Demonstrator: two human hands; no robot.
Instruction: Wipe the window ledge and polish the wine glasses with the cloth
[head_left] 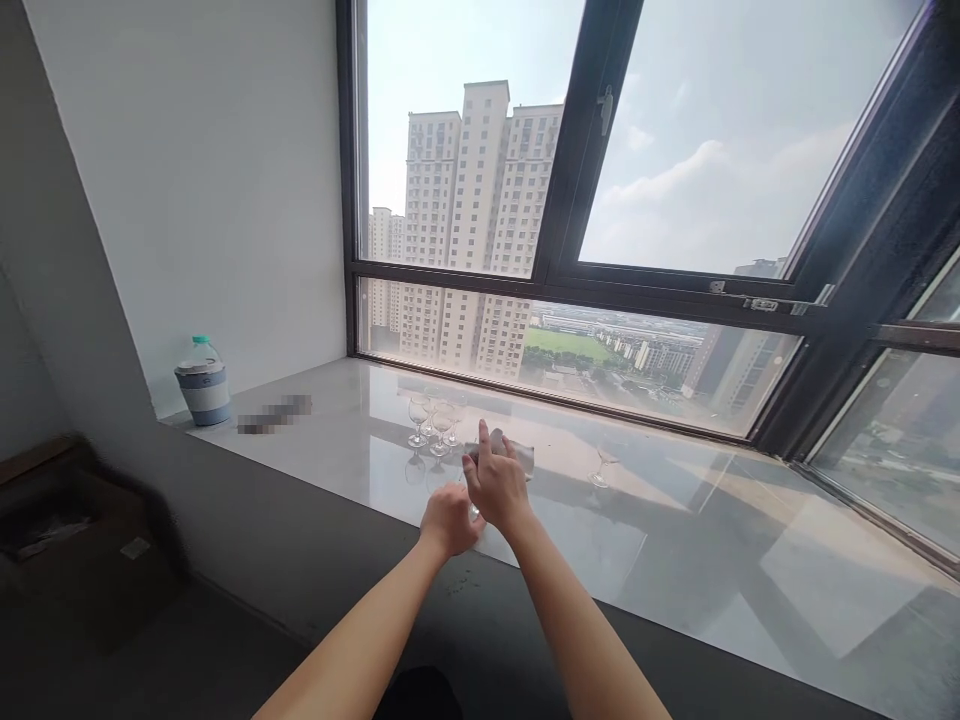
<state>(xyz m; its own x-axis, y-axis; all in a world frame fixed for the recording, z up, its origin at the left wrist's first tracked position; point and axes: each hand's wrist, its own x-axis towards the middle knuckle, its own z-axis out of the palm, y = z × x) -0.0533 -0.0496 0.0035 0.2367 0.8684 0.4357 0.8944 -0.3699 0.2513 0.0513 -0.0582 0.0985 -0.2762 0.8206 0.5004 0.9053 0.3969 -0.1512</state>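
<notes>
Both hands meet over the glossy stone window sill (675, 560). My left hand (448, 522) is closed in a fist around the lower part of a clear wine glass, mostly hidden by the fingers. Just above it, my right hand (495, 485) grips the glass's bowl with a pale cloth (517, 452) wrapped around it. A small cluster of empty wine glasses (431, 420) stands upright just behind the hands to the left. One more wine glass (602, 464) stands alone to the right.
A white and blue jug with a green cap (202, 385) stands at the sill's far left by the wall. A blurred flat item (274, 413) lies near it. A dark-framed window (570, 280) runs along the back. An open box (52, 510) sits below left.
</notes>
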